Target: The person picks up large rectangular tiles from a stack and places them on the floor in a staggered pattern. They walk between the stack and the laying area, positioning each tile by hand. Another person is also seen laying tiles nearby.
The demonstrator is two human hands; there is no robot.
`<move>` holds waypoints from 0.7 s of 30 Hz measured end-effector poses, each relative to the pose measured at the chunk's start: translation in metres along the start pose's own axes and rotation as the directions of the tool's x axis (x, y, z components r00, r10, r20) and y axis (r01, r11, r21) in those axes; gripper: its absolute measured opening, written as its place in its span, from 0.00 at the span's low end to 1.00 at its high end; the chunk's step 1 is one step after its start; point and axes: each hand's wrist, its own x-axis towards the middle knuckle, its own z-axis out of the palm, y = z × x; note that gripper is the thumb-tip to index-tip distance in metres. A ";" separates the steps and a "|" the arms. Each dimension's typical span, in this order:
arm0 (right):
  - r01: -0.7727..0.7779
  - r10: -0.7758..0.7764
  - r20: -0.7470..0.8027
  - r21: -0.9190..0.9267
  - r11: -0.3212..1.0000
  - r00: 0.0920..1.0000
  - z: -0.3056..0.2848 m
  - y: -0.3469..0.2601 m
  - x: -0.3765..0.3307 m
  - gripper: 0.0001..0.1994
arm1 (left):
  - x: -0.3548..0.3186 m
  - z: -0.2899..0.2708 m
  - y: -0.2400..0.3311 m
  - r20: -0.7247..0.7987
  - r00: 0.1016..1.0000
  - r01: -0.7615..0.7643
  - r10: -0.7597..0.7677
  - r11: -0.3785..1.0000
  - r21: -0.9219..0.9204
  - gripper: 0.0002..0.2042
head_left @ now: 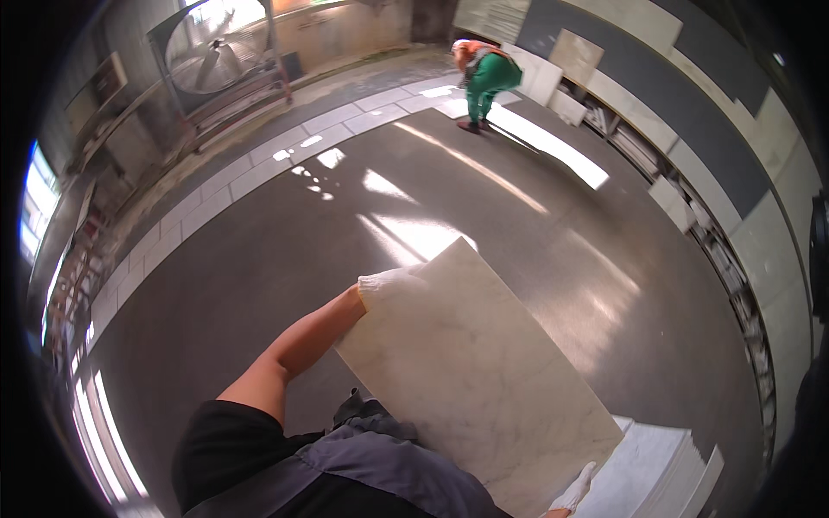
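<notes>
A large rectangular pale marble slab (471,371), faintly veined in grey, is held slantwise in front of my body. My left hand (389,285), in a white glove, grips its far left edge near the corner. At the near right edge my right hand (573,494), gloved as well, has hold of the slab; the fingers lie along the rim, and the right arm is mostly out of view. Close beside that hand stands a stack of white slabs (656,470), their edges fanned side by side.
Dark floor (285,233) with sunlit patches spreads ahead. A row of pale tiles (229,183) borders it. A co-worker in green trousers (492,82) bends over at the far side. A big fan (216,56) stands far left; slabs (691,104) line the right wall.
</notes>
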 end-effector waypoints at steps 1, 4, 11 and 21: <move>-0.055 0.055 0.003 -0.007 0.998 0.998 0.017 -0.013 0.022 0.39 | 0.005 -0.002 0.005 -0.038 0.999 0.000 0.002 0.999 0.051 0.40; -0.079 0.104 0.110 -0.215 0.973 0.988 0.096 -0.058 0.085 0.41 | 0.007 -0.020 0.024 0.029 0.986 -0.151 0.164 0.953 -0.262 0.43; -0.016 0.144 0.332 -0.360 0.933 0.932 0.258 -0.093 0.176 0.43 | 0.001 -0.064 0.056 -0.392 0.919 -0.122 0.034 0.972 -0.202 0.41; 0.034 0.145 0.363 -0.444 0.895 0.920 0.531 -0.154 0.259 0.47 | 0.155 -0.267 0.149 -0.370 0.919 -0.217 0.133 0.956 -0.196 0.41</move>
